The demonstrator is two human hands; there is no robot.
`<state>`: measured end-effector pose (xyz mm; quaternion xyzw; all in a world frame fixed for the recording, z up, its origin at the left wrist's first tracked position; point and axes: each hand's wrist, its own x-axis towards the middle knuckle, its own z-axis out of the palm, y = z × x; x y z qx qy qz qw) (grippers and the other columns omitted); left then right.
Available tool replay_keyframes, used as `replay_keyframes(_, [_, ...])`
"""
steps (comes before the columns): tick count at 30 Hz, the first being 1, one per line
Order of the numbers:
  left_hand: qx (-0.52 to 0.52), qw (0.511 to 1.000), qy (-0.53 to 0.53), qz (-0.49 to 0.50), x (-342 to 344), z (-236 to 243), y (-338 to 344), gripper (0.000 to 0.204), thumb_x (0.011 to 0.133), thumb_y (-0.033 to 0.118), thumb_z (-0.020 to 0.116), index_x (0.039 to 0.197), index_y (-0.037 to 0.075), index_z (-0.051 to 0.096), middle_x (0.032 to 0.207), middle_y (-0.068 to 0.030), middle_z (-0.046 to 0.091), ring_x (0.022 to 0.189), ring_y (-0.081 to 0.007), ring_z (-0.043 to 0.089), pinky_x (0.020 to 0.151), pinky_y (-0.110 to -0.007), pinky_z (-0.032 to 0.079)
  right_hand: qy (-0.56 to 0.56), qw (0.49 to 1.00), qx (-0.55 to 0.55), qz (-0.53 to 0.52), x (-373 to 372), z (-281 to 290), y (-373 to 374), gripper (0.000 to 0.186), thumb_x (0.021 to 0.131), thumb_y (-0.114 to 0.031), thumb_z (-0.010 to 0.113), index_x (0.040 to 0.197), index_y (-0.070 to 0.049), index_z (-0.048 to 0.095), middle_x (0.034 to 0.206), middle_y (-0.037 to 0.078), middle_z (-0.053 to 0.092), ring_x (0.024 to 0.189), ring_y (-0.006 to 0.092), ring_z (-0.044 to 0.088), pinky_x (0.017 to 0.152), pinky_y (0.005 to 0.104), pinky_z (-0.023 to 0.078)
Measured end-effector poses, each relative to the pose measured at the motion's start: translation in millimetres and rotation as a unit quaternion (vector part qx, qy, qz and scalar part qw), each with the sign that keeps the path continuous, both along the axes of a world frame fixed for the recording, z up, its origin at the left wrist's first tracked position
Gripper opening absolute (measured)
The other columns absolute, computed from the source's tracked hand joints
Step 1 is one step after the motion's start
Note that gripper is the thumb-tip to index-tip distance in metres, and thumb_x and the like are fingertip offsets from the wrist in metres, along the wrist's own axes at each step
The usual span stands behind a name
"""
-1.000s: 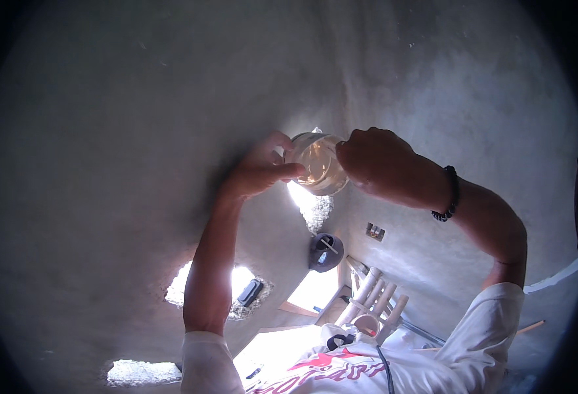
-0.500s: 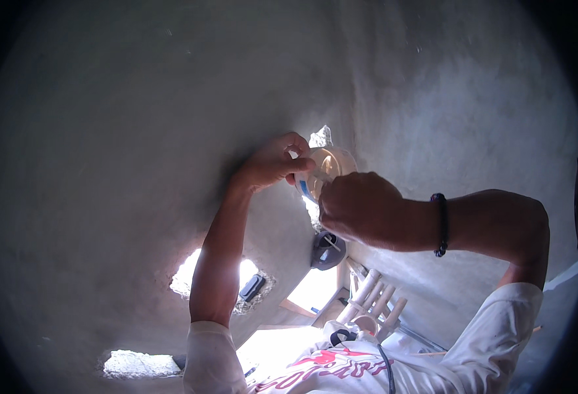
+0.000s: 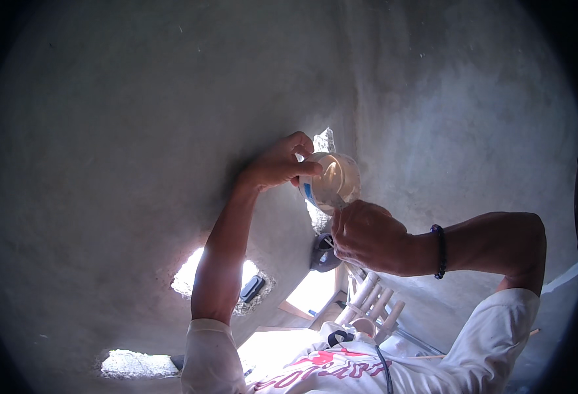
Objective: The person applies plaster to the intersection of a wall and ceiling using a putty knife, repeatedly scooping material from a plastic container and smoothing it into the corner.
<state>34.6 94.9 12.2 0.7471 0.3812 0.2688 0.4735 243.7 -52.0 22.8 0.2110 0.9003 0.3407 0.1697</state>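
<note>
A round, pale translucent plastic tub (image 3: 349,172) with a blue patch on its side is tilted so that its inside shows. My left hand (image 3: 283,162) grips the tub's left rim between thumb and fingers. Just below the tub's lower right edge, my right hand (image 3: 371,236) is closed in a fist, wearing a dark beaded bracelet (image 3: 440,251) at the wrist. A thin greyish edge shows between this fist and the tub; what the fist holds is mostly hidden. Behind the tub, a rough, bright broken opening (image 3: 325,141) shows in the grey wall.
Grey plastered wall (image 3: 138,131) surrounds the hands. Lower left are a ragged hole (image 3: 185,274) with a small dark device (image 3: 252,289) at its edge, and another bright recess (image 3: 138,365). A dark rounded object (image 3: 323,256) and pale poles (image 3: 371,302) are below.
My right fist has moved down and slightly right, from over the tub's lower part to below its edge. More of the tub's inside shows. My left hand keeps its grip.
</note>
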Motion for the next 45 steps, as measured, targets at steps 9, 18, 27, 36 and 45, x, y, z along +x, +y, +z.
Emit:
replay_keyframes(9, [0.03,0.999,-0.007,-0.006,-0.2,-2.4,2.7,0.049,0.073,0.02,0.083,0.107,0.005,0.051,0.105,-0.0081,0.053,0.075,-0.0158,0.058,0.059,-0.03,0.051,0.179,0.975,-0.077,-0.106,26.6,31.9,7.4,0.025,0.085,-0.013,0.063,0.101,0.006,0.058,0.07,0.013,0.062,0.064,0.0236,0.068,0.051,0.0359,0.055])
replay_keyframes(18, [0.047,0.999,-0.001,0.015,0.4,1.9,-4.8,0.049,0.072,0.013,0.081,0.107,0.003,0.048,0.085,-0.0088,0.06,0.067,-0.0166,0.061,0.061,-0.03,0.053,0.283,0.951,-0.031,-0.117,34.5,13.5,34.3,0.011,0.079,-0.013,0.07,0.075,-0.004,0.065,0.068,0.009,0.064,0.066,0.021,0.069,0.057,0.0343,0.058])
replay_keyframes(27, [0.076,0.997,-0.015,0.027,-5.2,-5.7,2.8,0.05,0.072,0.009,0.081,0.108,0.002,0.047,0.089,-0.0145,0.061,0.073,-0.0199,0.063,0.064,-0.033,0.056,0.326,0.933,-0.08,-0.132,52.1,-28.1,42.0,0.037,0.08,-0.01,0.066,0.113,0.003,0.055,0.073,0.013,0.064,0.063,0.0268,0.067,0.056,0.0385,0.055])
replay_keyframes(36, [0.047,0.998,0.008,0.043,-2.9,-1.0,2.3,0.054,0.071,0.012,0.082,0.111,0.0,0.047,0.103,-0.0167,0.056,0.083,-0.0219,0.063,0.067,-0.035,0.056,0.603,0.753,-0.234,-0.117,67.5,-81.3,44.6,0.037,0.083,-0.003,0.061,0.119,-0.004,0.057,0.063,0.012,0.063,0.054,0.0259,0.063,0.053,0.0344,0.051])
replay_keyframes(45, [-0.002,0.997,-0.054,0.05,3.2,7.3,-1.4,0.045,0.076,0.01,0.075,0.108,0.002,0.045,0.112,-0.0147,0.05,0.093,-0.022,0.061,0.071,-0.04,0.062,0.745,0.649,-0.125,-0.095,50.7,-127.3,12.1,0.05,0.082,0.006,0.054,0.13,-0.006,0.054,0.084,0.013,0.053,0.065,0.0262,0.057,0.059,0.0379,0.048])
